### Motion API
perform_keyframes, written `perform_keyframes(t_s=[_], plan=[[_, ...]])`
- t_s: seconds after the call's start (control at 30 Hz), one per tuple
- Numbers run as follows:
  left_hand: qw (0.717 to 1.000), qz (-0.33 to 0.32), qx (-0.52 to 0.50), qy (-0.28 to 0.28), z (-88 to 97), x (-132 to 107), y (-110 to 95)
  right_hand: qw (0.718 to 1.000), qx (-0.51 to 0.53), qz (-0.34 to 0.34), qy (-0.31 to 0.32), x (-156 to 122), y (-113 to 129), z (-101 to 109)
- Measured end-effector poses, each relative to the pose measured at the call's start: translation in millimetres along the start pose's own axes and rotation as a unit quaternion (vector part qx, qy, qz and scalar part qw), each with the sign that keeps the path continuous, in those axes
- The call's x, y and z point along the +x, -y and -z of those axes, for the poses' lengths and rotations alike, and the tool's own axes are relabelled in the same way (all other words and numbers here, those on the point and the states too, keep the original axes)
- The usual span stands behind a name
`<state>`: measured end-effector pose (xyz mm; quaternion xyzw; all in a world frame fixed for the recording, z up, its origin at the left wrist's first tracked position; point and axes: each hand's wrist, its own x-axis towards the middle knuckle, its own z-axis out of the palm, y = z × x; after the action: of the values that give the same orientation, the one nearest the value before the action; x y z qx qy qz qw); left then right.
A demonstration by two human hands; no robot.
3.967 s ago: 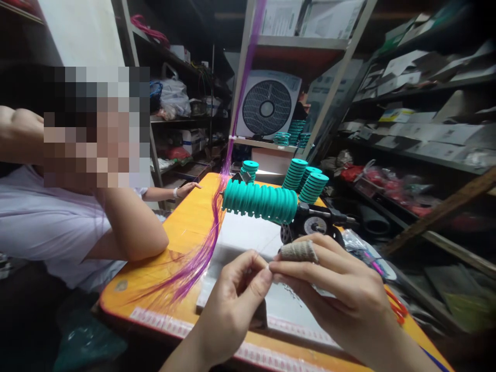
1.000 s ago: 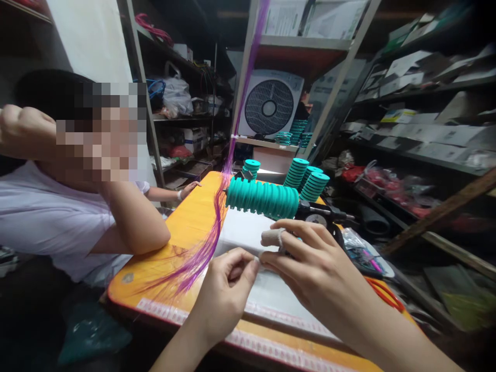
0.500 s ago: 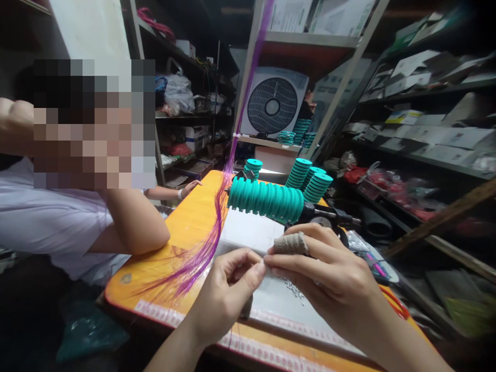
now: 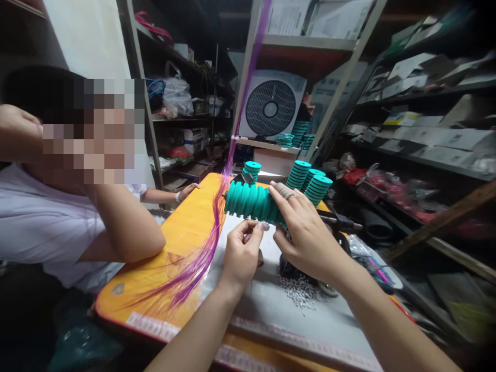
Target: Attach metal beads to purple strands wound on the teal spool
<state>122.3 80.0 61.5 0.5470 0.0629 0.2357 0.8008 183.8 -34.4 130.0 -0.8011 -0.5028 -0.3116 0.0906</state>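
Note:
A green grooved roll (image 4: pixel 248 200) is mounted sideways on a black holder with a metal rod (image 4: pixel 351 225) at its right. My right hand (image 4: pixel 306 227), with tan tape round one finger, grips the roll's right part, fingers over the top and thumb lower down. Just below the roll, my left hand (image 4: pixel 242 253) pinches thumb and fingertip together; what lies between them is too small to make out. Purple strands (image 4: pixel 211 253) hang down past the roll's left end and spread over the orange table (image 4: pixel 182 217). Small silvery pieces (image 4: pixel 302 292) lie heaped under my right hand.
Stacks of green discs (image 4: pixel 298 175) stand behind the roll. Across the table's left side a person's elbow (image 4: pixel 143 245) rests. A box fan (image 4: pixel 271 108) sits on the rack behind. Shelves with boxes (image 4: pixel 437 137) line the right. A white board (image 4: pixel 267 305) covers the table's front.
Both hands have moved up and forward from above the board to the roll. My right hand has parted from the left and taken hold of the roll. The silvery heap is now uncovered.

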Motion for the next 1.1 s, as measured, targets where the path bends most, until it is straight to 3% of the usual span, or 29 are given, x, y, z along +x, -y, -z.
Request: perform_keyframes(t_s=[0.33, 1.1], plan=[[0.996, 0.031, -0.064, -0.051, -7.6, 5, 13, 1.0, -0.007, -0.008, 0.011, -1, -1, -6], [0.993, 0.06, -0.104, -0.024, -13.9, 7, 14, 0.997, -0.019, -0.071, -0.029, 15, 1, -20]])
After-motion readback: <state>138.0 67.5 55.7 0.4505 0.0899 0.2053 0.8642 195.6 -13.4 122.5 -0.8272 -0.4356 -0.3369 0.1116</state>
